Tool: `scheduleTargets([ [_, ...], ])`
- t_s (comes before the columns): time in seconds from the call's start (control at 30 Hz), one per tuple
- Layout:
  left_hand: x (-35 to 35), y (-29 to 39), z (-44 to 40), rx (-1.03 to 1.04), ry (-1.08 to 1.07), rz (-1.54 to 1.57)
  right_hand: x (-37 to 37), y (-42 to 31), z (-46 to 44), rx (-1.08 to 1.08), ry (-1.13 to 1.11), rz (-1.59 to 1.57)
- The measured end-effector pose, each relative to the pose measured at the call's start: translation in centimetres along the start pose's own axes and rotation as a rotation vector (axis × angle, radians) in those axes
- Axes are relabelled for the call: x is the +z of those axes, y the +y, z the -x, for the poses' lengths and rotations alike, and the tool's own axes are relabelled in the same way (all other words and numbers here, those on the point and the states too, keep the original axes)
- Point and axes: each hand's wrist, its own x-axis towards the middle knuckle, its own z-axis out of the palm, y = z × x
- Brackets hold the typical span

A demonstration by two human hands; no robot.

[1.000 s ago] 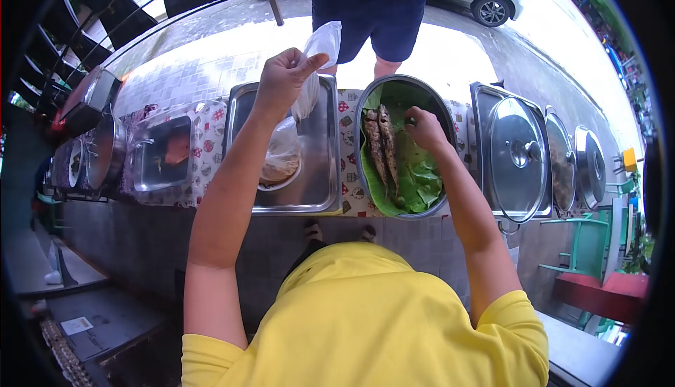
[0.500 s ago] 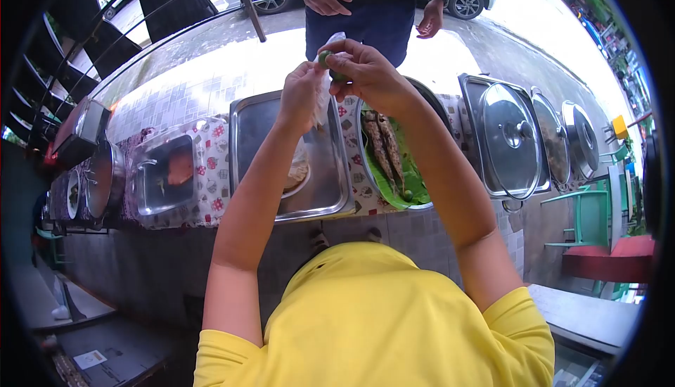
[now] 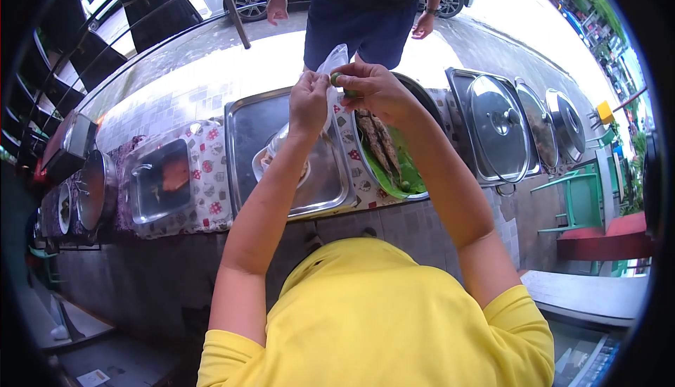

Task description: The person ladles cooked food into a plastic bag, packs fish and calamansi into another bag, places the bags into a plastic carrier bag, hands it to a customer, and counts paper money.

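My left hand (image 3: pixel 309 100) is closed on a clear plastic bag (image 3: pixel 338 59), which hangs down over a steel tray (image 3: pixel 251 115). Touching the bag's top, my right hand (image 3: pixel 376 90) pinches small green fruits (image 3: pixel 336 79). A white bowl (image 3: pixel 304 174) with pale brown food stands in the tray, partly behind my left forearm. To the right, grilled fish (image 3: pixel 380 146) lie on a green leaf (image 3: pixel 410 158) in an oval pot, partly covered by my right arm. One more green fruit (image 3: pixel 405 186) rests near the fish tails.
A glass-lidded pot (image 3: pixel 503 121) and other lidded pans stand at the right. At the left are a clear tub (image 3: pixel 160 183) and more pans (image 3: pixel 96 188) on the patterned cloth. A person in dark shorts (image 3: pixel 357 32) stands across the counter, arms hanging.
My right hand has come from the oval pot up to the bag with green fruits. Both hands now meet at the bag's top. The other person's arms came into view and lowered.
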Motion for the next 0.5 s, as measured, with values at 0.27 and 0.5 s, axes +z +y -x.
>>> scheduleTargets([
  [0.27, -0.2, 1.1, 1.5, 0.06, -0.052, 0.117, -2.3, 0.1, 1.4, 0.0, 0.03, -0.118],
  [0.5, 0.6, 0.5, 3.5, 0.49, -0.045, -0.471, -2.4, 2.0, 2.8, 0.026, -0.106, -0.293],
])
